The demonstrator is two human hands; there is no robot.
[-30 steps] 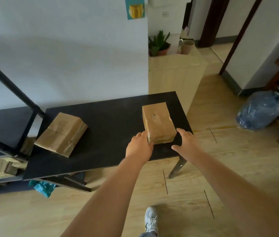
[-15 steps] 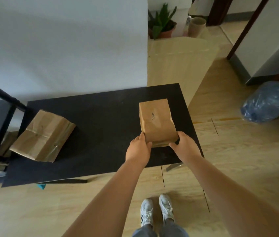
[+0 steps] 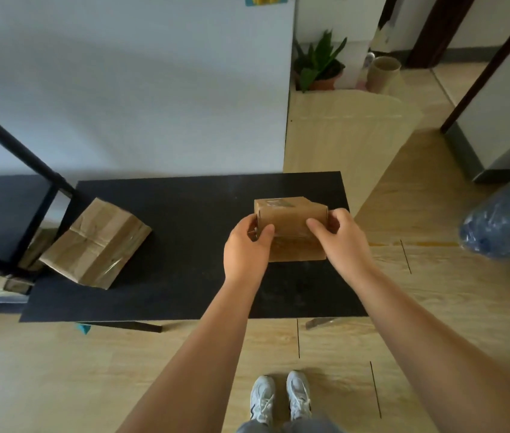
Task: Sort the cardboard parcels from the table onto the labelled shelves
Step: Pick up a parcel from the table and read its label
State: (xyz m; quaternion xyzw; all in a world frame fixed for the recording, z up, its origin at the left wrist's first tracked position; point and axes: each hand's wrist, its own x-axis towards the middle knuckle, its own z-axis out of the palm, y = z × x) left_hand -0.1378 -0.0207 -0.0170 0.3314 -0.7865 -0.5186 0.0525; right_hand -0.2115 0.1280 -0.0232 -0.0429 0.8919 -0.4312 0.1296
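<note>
A small brown cardboard parcel (image 3: 291, 220) is tipped up on its end over the right part of the black table (image 3: 191, 276). My left hand (image 3: 245, 248) grips its left side and my right hand (image 3: 341, 242) grips its right side, thumbs on the near face. A label shows on its top face. A second, crumpled cardboard parcel (image 3: 97, 243) lies flat on the table's left end. The black shelf unit (image 3: 7, 210) stands at the far left, with more parcels on its lower level (image 3: 0, 284).
A light wooden cabinet (image 3: 344, 132) stands behind the table, with a potted plant (image 3: 320, 68) and a cardboard tube (image 3: 383, 75) beyond it. A blue plastic bag (image 3: 506, 218) lies on the floor at right. My shoes (image 3: 280, 396) are near the table's front edge.
Both hands closed on the small parcel and tipped it up from lying flat onto its end. The view shifted closer over the table.
</note>
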